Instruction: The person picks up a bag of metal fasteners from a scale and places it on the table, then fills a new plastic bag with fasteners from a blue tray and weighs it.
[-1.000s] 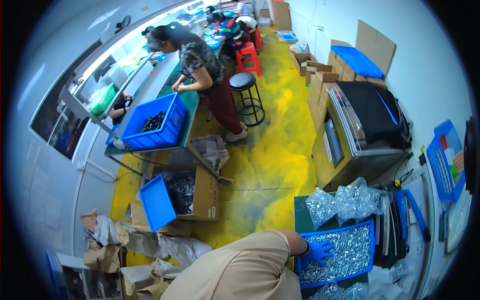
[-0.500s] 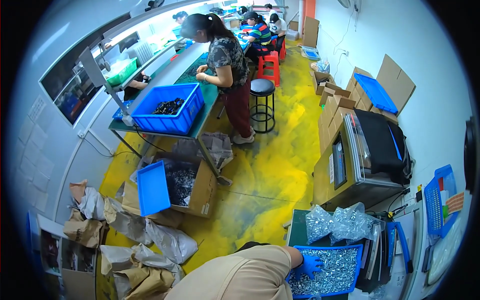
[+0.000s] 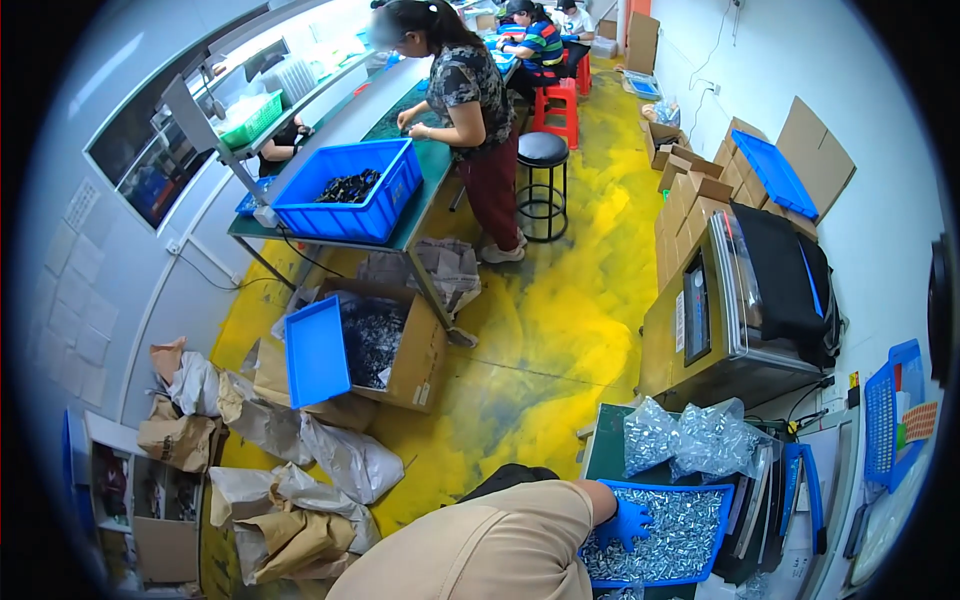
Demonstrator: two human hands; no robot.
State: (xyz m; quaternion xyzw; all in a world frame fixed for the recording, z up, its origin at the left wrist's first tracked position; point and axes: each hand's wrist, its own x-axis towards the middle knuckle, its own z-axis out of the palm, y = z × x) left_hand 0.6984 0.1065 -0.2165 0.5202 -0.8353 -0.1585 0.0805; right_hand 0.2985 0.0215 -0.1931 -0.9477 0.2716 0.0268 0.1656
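Observation:
From my tan sleeve (image 3: pixel 470 545) along the lower edge, my left hand (image 3: pixel 625 526) in a blue glove reaches over a blue tray (image 3: pixel 722 520). The tray is filled with many small silver metal pieces (image 3: pixel 672 535). The gloved fingers are spread and rest on the pieces at the tray's left side. No piece shows as gripped, though the fingertips and palm are partly hidden. My right hand is out of view. Clear plastic bags (image 3: pixel 690 440) of similar silver pieces lie just behind the tray, on a green table (image 3: pixel 605 455).
Blue-handled tools (image 3: pixel 800 490) and flat boards stand right of the tray. Beyond is a metal-cased machine (image 3: pixel 690 320). A person (image 3: pixel 465 110) stands at a workbench with a blue bin (image 3: pixel 350 215) of dark parts. An open carton (image 3: pixel 425 350) and crumpled sacks (image 3: pixel 350 460) lie left.
The view has shifted a little, so the room appears slightly higher and farther right. My left hand stays over the pieces, with little visible change. The standing person's hands have moved slightly.

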